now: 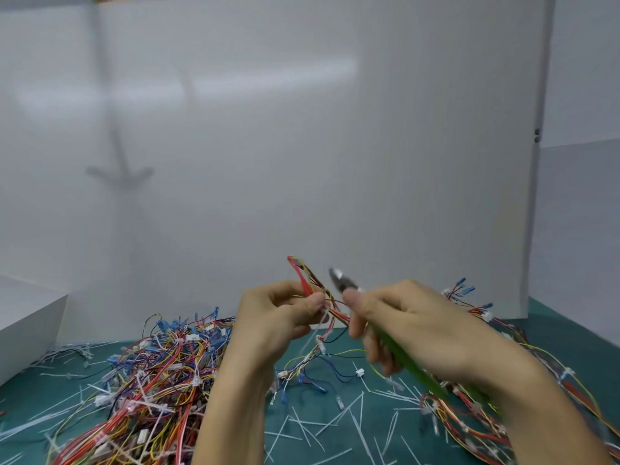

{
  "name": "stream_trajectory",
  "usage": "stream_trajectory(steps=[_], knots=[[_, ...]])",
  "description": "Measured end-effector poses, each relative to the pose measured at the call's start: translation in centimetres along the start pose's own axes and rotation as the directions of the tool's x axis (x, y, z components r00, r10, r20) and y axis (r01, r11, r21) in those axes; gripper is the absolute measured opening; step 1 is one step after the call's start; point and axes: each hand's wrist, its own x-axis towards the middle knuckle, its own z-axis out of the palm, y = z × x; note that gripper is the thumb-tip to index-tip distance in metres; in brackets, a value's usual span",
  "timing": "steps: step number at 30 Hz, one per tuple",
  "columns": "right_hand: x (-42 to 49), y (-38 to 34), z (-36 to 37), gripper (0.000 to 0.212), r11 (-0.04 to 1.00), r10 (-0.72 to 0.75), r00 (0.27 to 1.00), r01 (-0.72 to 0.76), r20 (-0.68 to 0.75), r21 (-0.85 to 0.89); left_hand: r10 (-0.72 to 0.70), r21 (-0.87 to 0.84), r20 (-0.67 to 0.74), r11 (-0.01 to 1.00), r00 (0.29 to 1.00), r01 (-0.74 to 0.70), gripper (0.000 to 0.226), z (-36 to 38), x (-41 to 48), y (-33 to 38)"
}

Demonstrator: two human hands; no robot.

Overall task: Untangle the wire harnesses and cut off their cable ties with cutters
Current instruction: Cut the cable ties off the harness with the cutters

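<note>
The fingers of the left hand pinched 1 wire harness between thumb and curled forefinger, holding it up above the middle of the worktop. The right hand was wrapped round the green handles of the cutters. Their metal head pointed up and left, just beside the harness loop.

Behind everything stood a white back panel along the far edge, with a white box at the left edge. The larger heap of harnesses filled the near-left corner, red, yellow and blue wires knotted together with ties on them. A smaller heap ran along the right edge. Cut tie strips lay scattered across the middle towards the near edge. On the held harness a white cable tie sat just beside the left thumb, its tail trailing down, blurred.

The step in hand looked like cutting: 1 harness was separated and lifted, and the tool was close but apparently not yet on the tie. Motion blur hid how far apart the cutter blades stood. The next move would likely call for bringing the tip down to the tie band beside the thumb and nipping only the plastic, clear of the insulation and the fingertip.
</note>
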Motion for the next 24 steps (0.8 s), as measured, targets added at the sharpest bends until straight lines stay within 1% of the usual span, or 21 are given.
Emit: stream_trajectory(steps=[1, 2, 4, 7, 9, 16, 24], knots=[[0.0, 0.1, 0.1, 0.062, 0.997, 0.022, 0.998, -0.018, 0.056, -0.079, 0.008, 0.005, -0.024, 1.0, 1.0, -0.008, 0.009, -0.1, 0.0, 0.0], [0.0, 0.3, 0.3, 0.058, 0.989, 0.036, 0.996, -0.024, 0.08, -0.148, 0.014, -0.001, -0.044, 1.0, 0.999, -0.014, 0.007, -0.2, 0.1, 0.0], [0.2, 0.7, 0.7, 0.055, 0.974, 0.055, 0.995, -0.035, 0.085, -0.225, 0.027, -0.021, -0.066, 0.999, 0.997, -0.028, 0.006, -0.3, 0.1, 0.0], [0.4, 0.8, 1.1, 0.061, 0.932, 0.058, 0.995, -0.025, 0.08, -0.362, 0.048, -0.012, -0.08, 0.999, 0.996, -0.049, 0.006, -0.3, 0.0, 0.1], [0.4, 0.9, 1.2, 0.065, 0.907, 0.053, 0.997, -0.024, 0.058, -0.421, 0.061, 0.007, -0.085, 0.998, 0.994, -0.061, 0.005, -0.3, 0.0, 0.1], [0.5, 0.9, 1.1, 0.068, 0.885, 0.06, 0.998, -0.044, 0.019, -0.463, 0.088, 0.04, -0.062, 0.996, 0.994, -0.086, 0.005, -0.3, -0.1, 0.2], [0.6, 1.0, 1.0, 0.059, 0.873, 0.07, 0.998, -0.061, -0.001, -0.484, 0.102, 0.062, -0.031, 0.993, 0.994, -0.1, 0.008, -0.4, -0.2, 0.3]])
